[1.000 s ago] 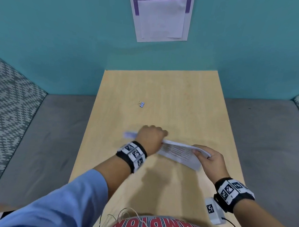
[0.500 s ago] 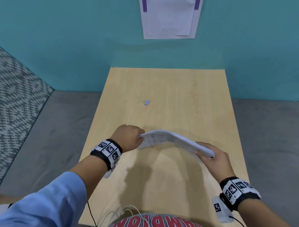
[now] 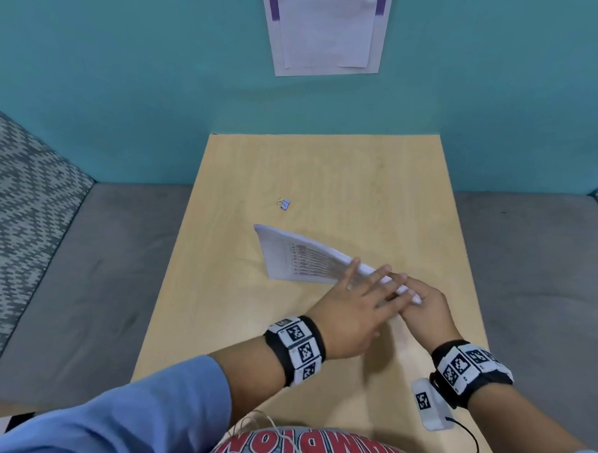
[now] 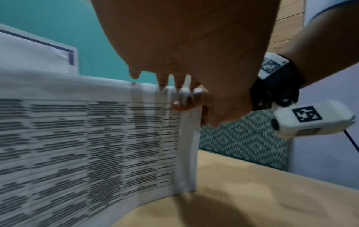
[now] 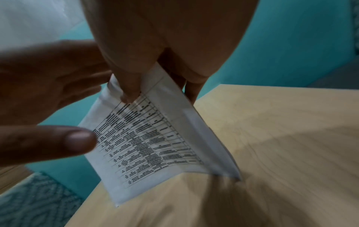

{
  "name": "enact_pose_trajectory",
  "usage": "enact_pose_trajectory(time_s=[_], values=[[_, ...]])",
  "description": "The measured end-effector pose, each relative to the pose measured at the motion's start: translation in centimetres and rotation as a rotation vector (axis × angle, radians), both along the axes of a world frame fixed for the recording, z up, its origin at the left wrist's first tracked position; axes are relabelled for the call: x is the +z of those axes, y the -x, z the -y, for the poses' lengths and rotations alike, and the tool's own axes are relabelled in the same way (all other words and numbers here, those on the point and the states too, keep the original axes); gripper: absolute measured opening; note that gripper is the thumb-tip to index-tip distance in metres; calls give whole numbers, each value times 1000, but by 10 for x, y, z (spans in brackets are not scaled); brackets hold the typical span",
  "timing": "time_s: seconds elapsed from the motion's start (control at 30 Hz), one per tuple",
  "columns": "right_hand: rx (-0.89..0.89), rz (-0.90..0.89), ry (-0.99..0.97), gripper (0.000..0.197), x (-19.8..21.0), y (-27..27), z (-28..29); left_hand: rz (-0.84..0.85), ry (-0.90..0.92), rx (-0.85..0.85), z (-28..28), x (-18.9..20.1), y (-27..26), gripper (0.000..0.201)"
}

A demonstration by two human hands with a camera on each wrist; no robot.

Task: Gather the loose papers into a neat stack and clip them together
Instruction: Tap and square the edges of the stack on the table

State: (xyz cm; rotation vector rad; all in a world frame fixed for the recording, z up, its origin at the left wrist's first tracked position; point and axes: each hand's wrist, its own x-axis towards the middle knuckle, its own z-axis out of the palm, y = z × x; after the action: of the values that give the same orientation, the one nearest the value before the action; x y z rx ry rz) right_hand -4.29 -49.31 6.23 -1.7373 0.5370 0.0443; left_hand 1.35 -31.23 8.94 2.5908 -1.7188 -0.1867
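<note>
A stack of printed papers (image 3: 296, 257) stands on edge on the wooden table (image 3: 378, 188), tilted, its lower edge touching the top. My right hand (image 3: 421, 303) pinches the stack's near top end, thumb on the printed face, fingers behind (image 5: 134, 86). My left hand (image 3: 366, 297) lies with straight fingers flat against the stack's top edge and face, next to the right hand's fingers (image 4: 182, 98). The papers (image 4: 87, 138) fill the left wrist view. A small binder clip (image 3: 284, 203) lies on the table beyond the stack, apart from both hands.
A teal wall (image 3: 125, 81) rises behind the table with a white sheet (image 3: 325, 29) pinned to it. Grey carpet (image 3: 83, 268) lies on both sides. A patterned panel (image 3: 21, 187) stands at the left.
The stack has gone from a bowed arch held at both ends to standing on its edge. My left hand let go of the far end and moved right beside the right hand.
</note>
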Motion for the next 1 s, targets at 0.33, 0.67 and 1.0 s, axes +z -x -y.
enact_pose_trajectory(time_s=[0.33,0.67,1.0], values=[[4,75,14,18,7,12,3,-68,-148,282,-19,5,-91,49],[-34,-56,-9,14,13,16,16,-372,-145,563,-151,17,-135,26],[378,60,447,21,64,-2,-25,-127,267,260,-106,127,-70,42]])
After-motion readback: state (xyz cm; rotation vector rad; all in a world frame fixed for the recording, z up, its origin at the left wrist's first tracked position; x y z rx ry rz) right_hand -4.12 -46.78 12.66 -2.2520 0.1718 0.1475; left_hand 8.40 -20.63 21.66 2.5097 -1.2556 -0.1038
